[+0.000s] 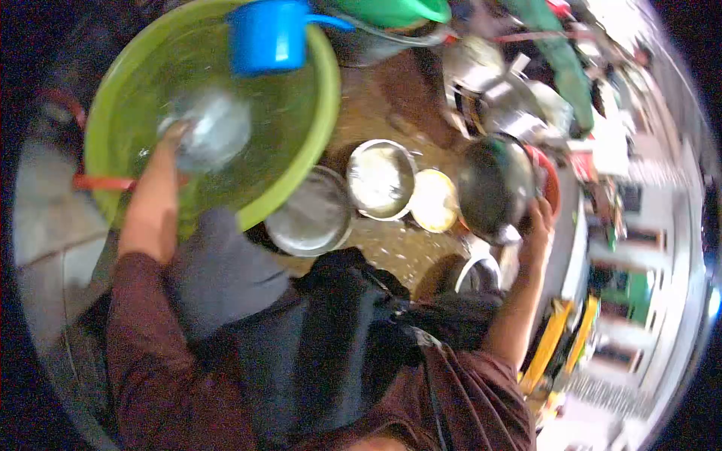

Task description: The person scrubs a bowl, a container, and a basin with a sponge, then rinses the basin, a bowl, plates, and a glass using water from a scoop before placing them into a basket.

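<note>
My left hand reaches into a large green tub of water. Its fingers grip the edge of a silvery round bowl, which motion smears. A blue dipper with a handle rests at the tub's far rim. On the right, my right hand is closed on the rim of a dark round pan, tilted with its inside towards me. Behind that pan, part of a red basin shows. Between my hands sit a grey metal pan, a silver bowl and a small yellowish dish.
Metal pots are piled at the far right. A green basin sits on a metal vessel beyond the tub. Another metal pot stands near my right knee. The brown ground looks wet. A person's bare foot appears near the pots.
</note>
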`<control>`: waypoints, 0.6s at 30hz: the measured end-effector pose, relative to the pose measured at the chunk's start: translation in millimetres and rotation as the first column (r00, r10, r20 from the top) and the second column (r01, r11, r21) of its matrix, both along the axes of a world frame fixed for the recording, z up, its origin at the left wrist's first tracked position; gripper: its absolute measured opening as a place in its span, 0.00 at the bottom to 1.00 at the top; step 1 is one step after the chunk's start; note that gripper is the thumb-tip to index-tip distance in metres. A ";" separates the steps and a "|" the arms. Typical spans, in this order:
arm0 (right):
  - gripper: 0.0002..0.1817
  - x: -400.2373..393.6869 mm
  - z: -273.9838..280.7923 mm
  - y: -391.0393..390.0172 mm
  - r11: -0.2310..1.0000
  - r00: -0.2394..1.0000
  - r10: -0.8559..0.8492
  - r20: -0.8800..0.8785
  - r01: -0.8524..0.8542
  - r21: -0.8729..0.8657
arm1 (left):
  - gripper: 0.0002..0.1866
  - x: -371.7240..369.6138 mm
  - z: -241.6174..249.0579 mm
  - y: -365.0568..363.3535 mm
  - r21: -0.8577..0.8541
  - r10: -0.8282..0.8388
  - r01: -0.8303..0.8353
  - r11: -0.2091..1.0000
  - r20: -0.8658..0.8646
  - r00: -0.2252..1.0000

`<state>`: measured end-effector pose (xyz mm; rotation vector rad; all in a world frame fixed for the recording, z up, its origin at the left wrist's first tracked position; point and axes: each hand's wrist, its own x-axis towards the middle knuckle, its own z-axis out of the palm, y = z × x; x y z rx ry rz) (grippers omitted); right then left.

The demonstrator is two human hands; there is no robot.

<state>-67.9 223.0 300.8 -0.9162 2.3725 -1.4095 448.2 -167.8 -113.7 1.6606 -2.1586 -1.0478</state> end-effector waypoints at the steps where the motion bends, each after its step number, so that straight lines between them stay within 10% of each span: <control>1: 0.13 -21.3 -3.1 6.0 0.998 0.998 0.056 0.042 -0.056 0.009 | 0.25 -4.9 3.6 2.5 0.036 -0.047 0.047 0.998 -0.001 0.999; 9: 0.08 -55.4 35.7 72.1 0.943 0.979 -0.106 0.173 0.154 -0.295 | 0.26 -32.9 20.8 28.1 -0.102 -0.153 0.141 0.985 -0.125 0.980; 11: 0.08 -79.7 45.5 115.5 0.909 0.982 -0.160 0.101 0.187 -0.372 | 0.26 -39.7 23.5 17.9 0.505 0.447 -0.229 0.832 -0.365 0.817; 18: 0.12 -88.7 60.7 337.6 0.507 0.883 -0.387 0.265 0.444 -0.739 | 0.26 -24.6 51.0 35.1 0.477 0.306 0.049 0.877 -0.634 0.710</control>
